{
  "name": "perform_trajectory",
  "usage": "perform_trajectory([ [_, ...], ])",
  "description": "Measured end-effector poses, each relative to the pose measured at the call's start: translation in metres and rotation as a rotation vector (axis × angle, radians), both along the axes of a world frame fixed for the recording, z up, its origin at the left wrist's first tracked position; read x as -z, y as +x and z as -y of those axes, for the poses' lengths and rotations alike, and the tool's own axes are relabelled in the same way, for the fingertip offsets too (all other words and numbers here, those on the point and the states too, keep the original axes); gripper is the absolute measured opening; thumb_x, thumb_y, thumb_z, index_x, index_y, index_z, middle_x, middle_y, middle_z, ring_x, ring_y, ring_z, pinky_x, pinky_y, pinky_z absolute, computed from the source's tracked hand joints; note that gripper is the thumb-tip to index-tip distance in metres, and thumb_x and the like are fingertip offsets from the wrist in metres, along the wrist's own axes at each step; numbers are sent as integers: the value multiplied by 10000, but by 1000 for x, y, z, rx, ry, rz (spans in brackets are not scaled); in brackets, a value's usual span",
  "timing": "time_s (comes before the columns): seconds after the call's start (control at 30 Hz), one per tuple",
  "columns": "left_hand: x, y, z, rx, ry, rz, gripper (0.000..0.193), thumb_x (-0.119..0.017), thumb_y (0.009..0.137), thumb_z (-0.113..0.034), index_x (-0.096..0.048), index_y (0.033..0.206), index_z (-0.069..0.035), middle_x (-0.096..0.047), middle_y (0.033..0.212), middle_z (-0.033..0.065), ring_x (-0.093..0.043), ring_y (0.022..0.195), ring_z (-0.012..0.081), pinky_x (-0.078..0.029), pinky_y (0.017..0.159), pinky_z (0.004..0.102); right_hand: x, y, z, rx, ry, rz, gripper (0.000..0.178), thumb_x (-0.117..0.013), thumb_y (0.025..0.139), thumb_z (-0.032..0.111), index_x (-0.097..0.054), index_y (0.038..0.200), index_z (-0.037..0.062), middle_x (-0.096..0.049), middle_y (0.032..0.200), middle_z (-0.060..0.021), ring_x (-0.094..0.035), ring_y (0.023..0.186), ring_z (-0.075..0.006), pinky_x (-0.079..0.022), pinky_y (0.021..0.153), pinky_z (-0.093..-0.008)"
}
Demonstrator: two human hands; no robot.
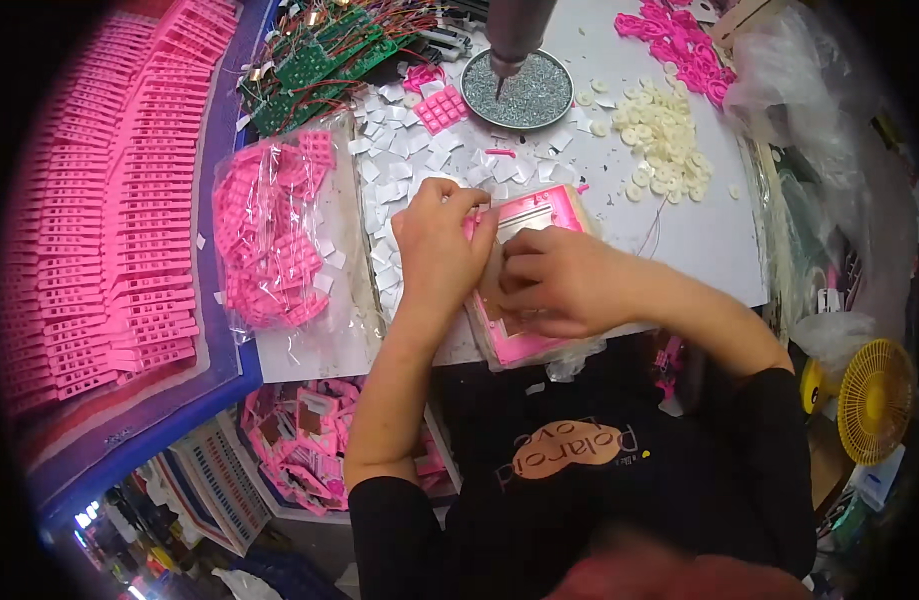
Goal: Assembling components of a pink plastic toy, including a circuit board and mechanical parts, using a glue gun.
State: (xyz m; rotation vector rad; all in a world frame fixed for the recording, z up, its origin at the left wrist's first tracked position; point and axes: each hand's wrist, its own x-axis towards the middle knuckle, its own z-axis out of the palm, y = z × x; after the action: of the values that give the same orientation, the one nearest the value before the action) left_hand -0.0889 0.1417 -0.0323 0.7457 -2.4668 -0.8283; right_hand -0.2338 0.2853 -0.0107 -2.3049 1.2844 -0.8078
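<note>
A pink plastic casing [520,347] with a light panel inside its upper part lies at the front edge of the white worktop, tilted slightly. At its upper left edge my left hand [438,240] has its fingers bent and closed on the casing. My right hand [565,280] reaches over the casing from the right, fingers curled inward and pressed down inside it. Whatever those fingers pinch is hidden beneath them. Just beyond the casing lie a small pink strip [501,153] and many white paper squares [410,145].
A dark power screwdriver [517,35] hangs over a round dish of screws [535,112]. Cream discs [665,140] and pink strips [670,45] lie right. Left are bagged pink keypads [270,240], green circuit boards [325,65] and stacked pink casings [130,200]. A yellow fan [877,400] stands lower right.
</note>
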Motion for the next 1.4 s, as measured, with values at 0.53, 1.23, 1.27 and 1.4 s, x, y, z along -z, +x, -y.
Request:
perform_trajectory([
  [0.53,-5,0,0,162,-156,-10,145,-771,777,-184,-719,902,-134,-630,1170,60,-538,1109,262,-316,940,445,11,-33,3,473,-360,-300,173,-681,643,117,-585,784,95,-563,771,-27,-573,731,-224,-495,586,-337],
  [1.23,-33,-29,19,114,-328,313,166,-723,814,-251,-746,926,-130,-694,1072,32,-608,1050,256,-344,946,485,6,-34,-6,405,-376,-148,300,-755,636,79,-669,924,69,-639,897,-49,-611,822,-253,-518,644,-369],
  [1.27,-28,-33,21,154,-319,387,160,-729,812,-248,-746,923,-135,-694,1067,26,-610,1044,255,-344,946,485,5,-34,-6,404,-367,-149,307,-757,634,81,-669,928,71,-636,895,-47,-606,822,-251,-514,644,-369],
  [1.4,-28,-27,18,330,-405,88,130,-704,804,-184,-748,909,-121,-689,1029,10,-615,987,227,-353,964,502,3,-34,-8,467,-270,-229,248,-747,646,108,-636,866,80,-594,839,-46,-578,813,-244,-510,657,-367],
])
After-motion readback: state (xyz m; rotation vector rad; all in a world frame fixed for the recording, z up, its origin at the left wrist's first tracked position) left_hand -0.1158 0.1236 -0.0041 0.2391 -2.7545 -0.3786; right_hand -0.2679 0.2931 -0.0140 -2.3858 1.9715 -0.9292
